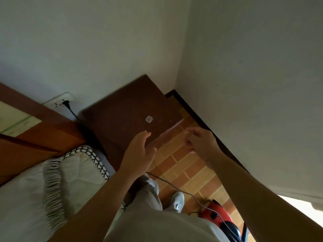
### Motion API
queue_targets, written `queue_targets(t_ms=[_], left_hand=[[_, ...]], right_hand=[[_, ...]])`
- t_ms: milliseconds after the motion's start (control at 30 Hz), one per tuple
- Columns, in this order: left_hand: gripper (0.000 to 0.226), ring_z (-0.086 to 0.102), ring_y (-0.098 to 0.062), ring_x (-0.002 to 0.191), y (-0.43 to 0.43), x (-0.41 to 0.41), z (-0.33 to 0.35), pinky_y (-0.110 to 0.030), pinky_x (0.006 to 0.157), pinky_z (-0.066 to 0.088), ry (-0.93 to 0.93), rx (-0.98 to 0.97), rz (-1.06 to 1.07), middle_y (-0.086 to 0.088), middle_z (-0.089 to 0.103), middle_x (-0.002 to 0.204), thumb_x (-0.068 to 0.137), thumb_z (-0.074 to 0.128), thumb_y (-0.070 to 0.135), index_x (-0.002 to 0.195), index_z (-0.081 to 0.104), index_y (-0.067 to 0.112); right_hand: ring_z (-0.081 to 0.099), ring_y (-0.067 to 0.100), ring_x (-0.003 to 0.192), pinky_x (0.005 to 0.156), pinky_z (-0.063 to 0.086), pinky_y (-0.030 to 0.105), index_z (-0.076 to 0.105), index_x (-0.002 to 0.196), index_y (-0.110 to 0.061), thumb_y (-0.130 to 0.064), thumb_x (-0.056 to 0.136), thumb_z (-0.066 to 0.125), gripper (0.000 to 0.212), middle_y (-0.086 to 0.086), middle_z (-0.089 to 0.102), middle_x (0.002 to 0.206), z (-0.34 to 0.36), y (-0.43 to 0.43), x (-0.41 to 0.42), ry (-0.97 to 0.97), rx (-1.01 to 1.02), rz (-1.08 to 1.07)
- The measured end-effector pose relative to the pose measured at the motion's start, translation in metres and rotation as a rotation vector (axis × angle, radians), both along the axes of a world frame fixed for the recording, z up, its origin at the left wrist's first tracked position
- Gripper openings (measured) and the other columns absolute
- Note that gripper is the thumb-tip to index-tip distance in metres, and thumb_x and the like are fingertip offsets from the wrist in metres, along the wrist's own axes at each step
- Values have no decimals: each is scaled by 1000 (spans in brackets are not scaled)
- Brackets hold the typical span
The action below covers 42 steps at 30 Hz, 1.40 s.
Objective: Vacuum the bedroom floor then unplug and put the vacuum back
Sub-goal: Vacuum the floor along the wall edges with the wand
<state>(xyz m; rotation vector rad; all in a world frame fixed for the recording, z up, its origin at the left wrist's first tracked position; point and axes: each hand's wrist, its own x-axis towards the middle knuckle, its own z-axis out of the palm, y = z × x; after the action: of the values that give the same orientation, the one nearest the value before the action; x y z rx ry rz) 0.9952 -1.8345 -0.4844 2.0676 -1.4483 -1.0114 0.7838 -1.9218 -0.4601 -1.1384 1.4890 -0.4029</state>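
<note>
- Far left, the bed (35,189) with its fringed cover hems the person in, so any reach to the wall goes over the nightstand (125,105).
- On the wall just left of the nightstand, a white socket (58,100) holds a black plug (66,102). The plug is small, hard and rigid, and I judge it the right place to take hold: pinch its body and pull straight out rather than tug the lead.
- From the plug the cord (72,113) drops behind the nightstand. It shows again as a thin line across the tiled floor (188,172) towards the vacuum. It looks light and limp, apt to snag on the furniture corner or catch a foot.
- A small clear object (149,119) sits on the nightstand top. What it is cannot be told.
- The left hand (139,152) hovers above the nightstand's near edge, fingers straight and apart, holding nothing.
- The right hand (199,144) hangs over the floor by the wall, blurred. Its fingers seem loosely bent, and I cannot tell whether they pinch anything.
- Low right, the red vacuum (215,214) stands on the floor beside the person's feet. It is probably heavy and rigid, best lifted by a handle, though none shows here.
</note>
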Motion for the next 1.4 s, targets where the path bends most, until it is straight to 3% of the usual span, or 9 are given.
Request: queue_targets(t_ms=[167,333,500,667,833,1100,1233,1400], left_hand=[[55,42,-10,140,8,-78,23,-26,112,35,21,-57,-221,1,49,150,96,65,25,147,46,17],[55,38,-6,141,10,-133,33,-22,109,31,26,-14,-405,9,44,153,97,64,30,148,46,24],[54,42,-12,140,13,-170,9,-26,109,34,-8,28,-589,5,46,152,96,64,31,147,47,24],[54,43,-16,141,29,-222,-24,-25,100,36,-7,115,-837,6,42,156,97,64,31,148,44,28],[52,43,-19,141,53,-281,-25,-27,99,38,-30,154,-1043,6,40,157,98,62,29,147,43,31],[46,47,-21,136,76,-353,-36,-39,102,49,-177,202,-1207,4,43,152,99,59,29,143,47,32],[45,45,-22,138,87,-375,-47,-40,105,46,-229,235,-1290,2,44,153,101,58,27,144,47,29],[44,45,-20,137,92,-413,-85,-36,104,45,-269,275,-1424,2,45,152,102,57,25,145,46,29]], right_hand=[[66,23,72,75,60,47,73,94,-20,-20,99,61,12,15,73,88,10,47,-82,28,-34,-136],[68,21,74,71,59,42,72,91,-21,-11,97,59,18,7,72,81,8,88,-152,7,-10,-397],[64,18,69,63,53,36,70,91,-19,-11,96,58,15,10,68,81,-3,143,-218,71,23,-669],[67,21,73,66,57,39,70,99,-16,-16,99,60,11,11,70,86,-10,222,-272,172,67,-896],[69,27,84,69,58,39,68,113,-8,-18,101,60,18,15,71,94,-10,307,-305,162,118,-1140],[68,24,81,71,57,42,68,106,-14,-19,103,58,12,14,71,95,-30,419,-335,99,178,-1426],[67,26,83,67,56,39,66,107,-12,-21,102,59,13,16,70,97,-50,446,-336,59,266,-1527],[67,26,86,78,60,48,66,98,-15,-19,102,58,9,12,69,96,-92,447,-339,32,372,-1590]])
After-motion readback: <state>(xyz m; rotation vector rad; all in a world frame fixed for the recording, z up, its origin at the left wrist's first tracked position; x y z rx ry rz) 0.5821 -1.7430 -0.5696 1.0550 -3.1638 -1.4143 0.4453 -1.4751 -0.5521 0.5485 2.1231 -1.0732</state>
